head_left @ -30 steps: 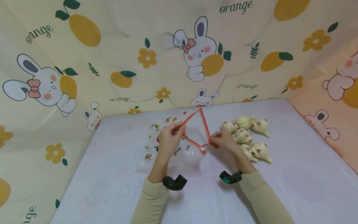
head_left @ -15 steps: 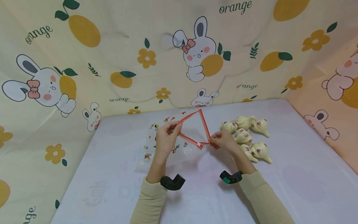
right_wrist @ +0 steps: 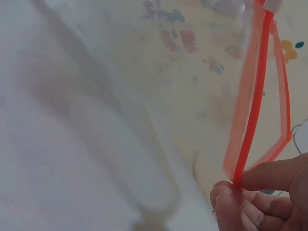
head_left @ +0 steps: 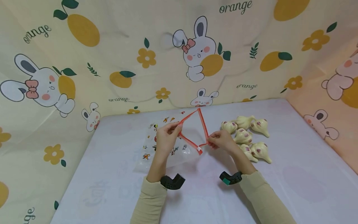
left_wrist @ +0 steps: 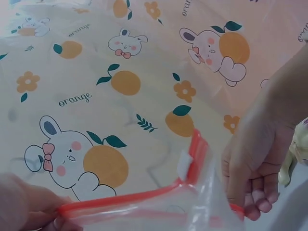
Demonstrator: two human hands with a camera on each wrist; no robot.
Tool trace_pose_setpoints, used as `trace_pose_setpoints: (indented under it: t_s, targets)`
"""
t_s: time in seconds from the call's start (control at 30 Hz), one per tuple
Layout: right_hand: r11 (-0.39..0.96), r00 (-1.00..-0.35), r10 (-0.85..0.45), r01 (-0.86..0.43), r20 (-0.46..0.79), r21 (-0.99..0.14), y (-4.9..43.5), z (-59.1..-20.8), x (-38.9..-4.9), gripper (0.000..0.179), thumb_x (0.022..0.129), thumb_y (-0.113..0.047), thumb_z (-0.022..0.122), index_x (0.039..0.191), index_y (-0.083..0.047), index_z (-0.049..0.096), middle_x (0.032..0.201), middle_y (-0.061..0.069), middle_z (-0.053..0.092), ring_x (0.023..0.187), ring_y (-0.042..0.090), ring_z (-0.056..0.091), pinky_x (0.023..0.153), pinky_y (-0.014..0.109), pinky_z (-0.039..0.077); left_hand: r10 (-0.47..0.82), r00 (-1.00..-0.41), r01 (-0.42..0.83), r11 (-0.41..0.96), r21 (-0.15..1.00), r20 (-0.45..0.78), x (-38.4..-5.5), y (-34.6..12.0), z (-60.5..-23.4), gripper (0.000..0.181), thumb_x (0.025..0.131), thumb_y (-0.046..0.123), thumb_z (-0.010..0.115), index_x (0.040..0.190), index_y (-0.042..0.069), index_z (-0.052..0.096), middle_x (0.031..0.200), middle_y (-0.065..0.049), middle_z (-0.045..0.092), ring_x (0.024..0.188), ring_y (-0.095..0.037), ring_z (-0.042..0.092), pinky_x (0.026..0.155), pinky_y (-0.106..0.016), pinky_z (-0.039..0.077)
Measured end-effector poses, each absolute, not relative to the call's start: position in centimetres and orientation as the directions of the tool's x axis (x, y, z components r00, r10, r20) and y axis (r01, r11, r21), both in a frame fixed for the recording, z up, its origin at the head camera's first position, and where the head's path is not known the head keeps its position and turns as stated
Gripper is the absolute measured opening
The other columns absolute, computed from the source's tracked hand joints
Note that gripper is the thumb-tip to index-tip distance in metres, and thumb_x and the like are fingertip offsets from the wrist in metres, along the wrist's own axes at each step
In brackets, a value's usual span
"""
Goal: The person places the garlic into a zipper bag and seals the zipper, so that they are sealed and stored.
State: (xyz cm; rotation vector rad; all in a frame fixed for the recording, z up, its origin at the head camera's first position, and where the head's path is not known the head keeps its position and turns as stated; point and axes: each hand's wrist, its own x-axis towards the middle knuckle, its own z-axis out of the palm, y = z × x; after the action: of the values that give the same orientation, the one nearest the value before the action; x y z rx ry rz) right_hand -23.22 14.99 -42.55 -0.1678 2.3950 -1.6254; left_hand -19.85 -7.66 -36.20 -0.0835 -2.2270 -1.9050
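A clear zip bag (head_left: 179,157) printed with small cartoon figures lies toward the back of the table, its red-edged mouth (head_left: 203,124) spread apart into a four-sided gap. My left hand (head_left: 165,137) pinches the left side of that red edge between thumb and fingers. On the right side, my right hand (head_left: 222,140) pinches the edge, and the right wrist view shows the thumb and fingers (right_wrist: 272,175) meeting on the red strip. A white slider (head_left: 199,149) sits at the near corner of the mouth. No contents show inside the bag.
Several cream, purple-marked garlic bulbs (head_left: 243,136) lie grouped just right of my right hand, some partly behind its wrist. A pale cloth covers the table (head_left: 112,174). A curtain (head_left: 126,56) printed with rabbits and oranges rises behind and at both sides.
My left hand has shifted slightly left with its side of the bag mouth. The near corner with the slider dipped closer to me again after rising. Right hand almost still; garlic unmoved.
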Motion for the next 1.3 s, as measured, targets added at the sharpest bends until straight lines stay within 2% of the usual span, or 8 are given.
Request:
trace_pose_setpoints:
  t_s: [0.13, 0.3, 0.63, 0.77, 1.0, 1.23, 1.3]
  targets:
    - [0.411, -0.963, -0.212, 0.066, -0.166, -0.909, 14.7, -42.4, -23.3, 0.028, 0.094, -0.013, 0.061, 0.102, 0.013, 0.064, 0.071, 0.001, 0.068, 0.060, 0.006, 0.061, 0.060, 0.022, 0.057, -0.107, -0.978, 0.162, 0.160, 0.974, 0.180, -19.9, -7.6, -36.3, 0.020, 0.090, 0.009, 0.067, 0.104, -0.004, 0.071, 0.088, -0.028, 0.069, 0.059, 0.000, 0.054, 0.055, -0.012, 0.046]
    - [0.412, -0.961, -0.229, 0.046, -0.152, -0.910, 14.7, -42.2, -23.2, 0.029, 0.096, -0.016, 0.059, 0.104, 0.012, 0.064, 0.071, 0.000, 0.067, 0.062, 0.008, 0.061, 0.061, 0.023, 0.058, -0.118, -0.977, 0.159, 0.168, 0.973, 0.180, -20.1, -7.6, -36.5, 0.019, 0.089, 0.011, 0.068, 0.103, -0.002, 0.072, 0.087, -0.026, 0.070, 0.060, 0.000, 0.054, 0.055, -0.012, 0.045]
    - [0.388, -0.957, -0.272, -0.014, -0.100, -0.922, 15.2, -41.3, -22.5, 0.032, 0.097, -0.015, 0.057, 0.109, 0.015, 0.061, 0.084, 0.016, 0.070, 0.067, 0.007, 0.063, 0.065, 0.025, 0.060, -0.134, -0.979, 0.134, 0.159, 0.978, 0.156, -20.2, -7.6, -36.6, 0.020, 0.088, 0.012, 0.069, 0.103, -0.002, 0.072, 0.089, -0.024, 0.072, 0.061, 0.002, 0.055, 0.056, -0.011, 0.045]
    - [0.396, -0.961, -0.265, -0.031, -0.082, -0.918, 16.0, -40.7, -22.0, 0.034, 0.097, -0.015, 0.056, 0.112, 0.016, 0.058, 0.087, 0.019, 0.070, 0.069, 0.006, 0.064, 0.066, 0.024, 0.059, -0.139, -0.979, 0.127, 0.162, 0.979, 0.150, -20.3, -7.6, -36.7, 0.020, 0.089, 0.012, 0.069, 0.102, -0.001, 0.073, 0.087, -0.022, 0.072, 0.061, 0.002, 0.055, 0.056, -0.012, 0.045]
    - [0.419, -0.966, -0.258, -0.094, -0.019, -0.903, 18.1, -39.7, -21.3, 0.030, 0.097, -0.016, 0.057, 0.108, 0.011, 0.061, 0.094, 0.024, 0.070, 0.070, 0.007, 0.067, 0.067, 0.022, 0.058, -0.142, -0.979, 0.121, 0.172, 0.978, 0.146, -20.4, -7.6, -36.9, 0.020, 0.089, 0.014, 0.069, 0.103, 0.000, 0.073, 0.087, -0.020, 0.072, 0.062, 0.001, 0.054, 0.056, -0.012, 0.044]
    - [0.450, -0.962, -0.270, -0.153, 0.029, -0.880, 20.0, -38.5, -20.7, 0.031, 0.096, -0.018, 0.059, 0.110, 0.010, 0.062, 0.092, 0.014, 0.072, 0.076, 0.002, 0.067, 0.069, 0.025, 0.059, -0.132, -0.980, 0.122, 0.179, 0.976, 0.147, -20.5, -7.6, -37.1, 0.022, 0.089, 0.015, 0.069, 0.104, 0.000, 0.072, 0.090, -0.021, 0.072, 0.062, 0.001, 0.053, 0.056, -0.012, 0.044]
    - [0.474, -0.962, -0.271, -0.167, 0.037, -0.865, 20.5, -38.3, -20.4, 0.032, 0.096, -0.019, 0.060, 0.110, 0.009, 0.062, 0.094, 0.015, 0.072, 0.076, -0.001, 0.066, 0.069, 0.023, 0.059, -0.131, -0.981, 0.120, 0.174, 0.977, 0.144, -20.5, -7.6, -37.1, 0.021, 0.089, 0.015, 0.069, 0.104, 0.000, 0.073, 0.090, -0.021, 0.071, 0.063, 0.000, 0.053, 0.056, -0.011, 0.044]
